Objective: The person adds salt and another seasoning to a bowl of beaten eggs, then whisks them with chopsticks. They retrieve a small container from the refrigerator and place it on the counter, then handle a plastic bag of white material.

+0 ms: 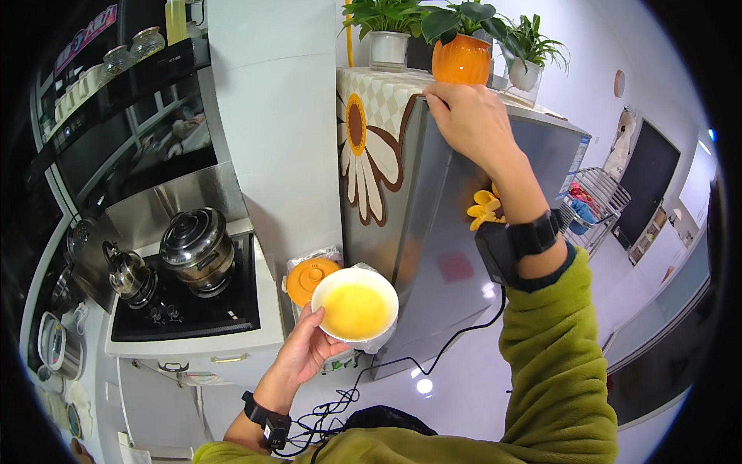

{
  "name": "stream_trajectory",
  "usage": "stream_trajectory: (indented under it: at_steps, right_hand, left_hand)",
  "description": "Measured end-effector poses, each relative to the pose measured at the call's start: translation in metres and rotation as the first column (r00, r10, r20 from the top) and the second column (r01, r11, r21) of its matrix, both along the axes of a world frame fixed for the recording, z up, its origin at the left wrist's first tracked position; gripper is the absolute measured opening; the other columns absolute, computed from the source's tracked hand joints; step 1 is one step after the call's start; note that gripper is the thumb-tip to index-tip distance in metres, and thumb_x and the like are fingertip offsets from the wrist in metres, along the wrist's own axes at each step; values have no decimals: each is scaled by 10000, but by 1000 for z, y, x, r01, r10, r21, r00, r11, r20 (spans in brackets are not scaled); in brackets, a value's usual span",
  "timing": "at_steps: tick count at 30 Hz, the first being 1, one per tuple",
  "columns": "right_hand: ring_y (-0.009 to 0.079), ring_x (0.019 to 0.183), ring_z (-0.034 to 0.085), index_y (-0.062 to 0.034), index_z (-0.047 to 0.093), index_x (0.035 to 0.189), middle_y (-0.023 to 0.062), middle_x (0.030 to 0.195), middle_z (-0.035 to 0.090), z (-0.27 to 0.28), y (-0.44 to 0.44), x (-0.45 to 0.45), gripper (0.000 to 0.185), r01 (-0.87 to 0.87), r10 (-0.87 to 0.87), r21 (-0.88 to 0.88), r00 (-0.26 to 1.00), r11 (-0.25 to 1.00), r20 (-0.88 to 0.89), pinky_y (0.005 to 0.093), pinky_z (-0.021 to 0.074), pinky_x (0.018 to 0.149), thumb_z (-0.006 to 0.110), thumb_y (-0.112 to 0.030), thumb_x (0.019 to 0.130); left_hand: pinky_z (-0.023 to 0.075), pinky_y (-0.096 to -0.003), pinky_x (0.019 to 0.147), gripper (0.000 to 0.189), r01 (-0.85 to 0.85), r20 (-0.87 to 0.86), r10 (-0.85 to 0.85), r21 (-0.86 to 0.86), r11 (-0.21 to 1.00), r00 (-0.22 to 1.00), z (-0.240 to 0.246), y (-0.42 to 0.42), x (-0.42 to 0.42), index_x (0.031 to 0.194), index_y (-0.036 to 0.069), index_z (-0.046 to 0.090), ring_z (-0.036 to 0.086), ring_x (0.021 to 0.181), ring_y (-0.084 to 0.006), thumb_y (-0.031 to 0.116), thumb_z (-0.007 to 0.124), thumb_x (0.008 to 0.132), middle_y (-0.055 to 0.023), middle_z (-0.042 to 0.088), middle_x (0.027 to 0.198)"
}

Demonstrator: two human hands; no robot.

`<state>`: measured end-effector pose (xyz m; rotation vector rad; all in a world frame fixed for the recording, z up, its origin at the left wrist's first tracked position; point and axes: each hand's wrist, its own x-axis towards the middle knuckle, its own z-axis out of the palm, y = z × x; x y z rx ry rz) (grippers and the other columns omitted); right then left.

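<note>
My left hand (307,351) holds a white bowl (392,298) by its near left rim, thumb on the rim and fingers below. Inside the bowl is a yellow liquid (355,311) that looks like beaten egg. Higher up, my right hand (472,119) grips the top edge of the grey refrigerator door (440,243); its fingertips are partly hidden there. A cloth cover (382,87) with a large flower drapes over the refrigerator's top and side. The door looks closed or nearly so; I cannot tell which.
Potted plants stand on the refrigerator, one in an orange pot (461,60). To the left, a steamer pot (197,249) and a kettle (128,272) sit on a gas hob (185,322). An orange lid (313,278) lies behind the bowl. Black cables (342,400) hang near my body.
</note>
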<state>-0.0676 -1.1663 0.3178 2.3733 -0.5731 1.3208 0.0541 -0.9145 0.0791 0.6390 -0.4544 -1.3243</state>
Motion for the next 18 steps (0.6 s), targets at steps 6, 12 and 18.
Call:
stream_trajectory:
  at_steps: [6, 12, 18]
  right_hand:
    - [254, 731, 657, -39, 675, 981, 151, 821, 674, 2, 33, -66, 196, -174, 173, -2, 985, 985, -25, 312, 500, 685, 573, -147, 853]
    - [208, 1028, 604, -3, 652, 1034, 112, 1059, 658, 5, 68, -167, 208, -149, 144, -21, 977, 989, -155, 360, 386, 1000, 510, -43, 888]
    - [319, 1223, 476, -31, 490, 1269, 200, 1326, 480, -35, 85, -268, 329, 69, -43, -140, 983, 988, 178, 397, 348, 1045, 441, -82, 948]
  left_hand:
    - [546, -391, 863, 505, 30, 21, -30, -2, 1000, 999, 9, -23, -3, 1386, 91, 198, 556, 1129, -292, 249, 429, 966, -162, 421, 1331]
    - [568, -376, 809, 449, 125, 31, -126, 32, 992, 992, 15, -71, -24, 1334, 81, 274, 587, 1082, -276, 274, 443, 965, -141, 469, 1287]
    - [512, -415, 904, 448, 205, 45, -205, 7, 979, 978, 23, -132, -61, 1305, 68, 322, 568, 1108, -276, 293, 483, 952, -140, 491, 1271]
